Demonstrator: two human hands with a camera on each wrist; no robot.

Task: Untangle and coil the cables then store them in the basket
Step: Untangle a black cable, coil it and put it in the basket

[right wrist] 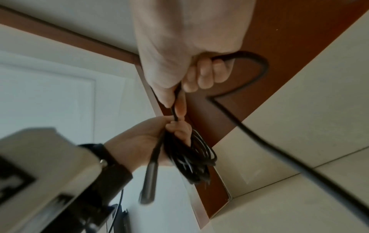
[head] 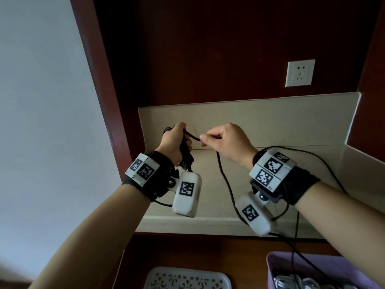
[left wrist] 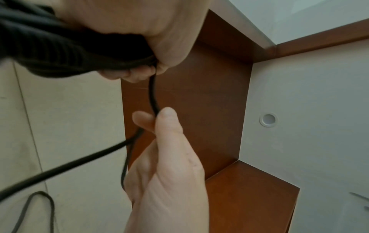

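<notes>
we face a beige counter (head: 260,184) set in dark wood. near the bottom edge sits a purple basket (head: 277,259), seemingly holding pale cables already. our left hand (head: 174,142) grips a bundle of black cable (head: 187,157) loops above the counter. our right hand (head: 225,140) pinches the loose strand just beside it, between thumb and forefinger.

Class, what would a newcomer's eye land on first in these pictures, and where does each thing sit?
At centre, the left hand grips a bundle of coiled black cable, while the right hand pinches the loose strand running between them. Behind, a white wall socket stands out on dark wood; a purple plastic basket waits at lower right.
</notes>
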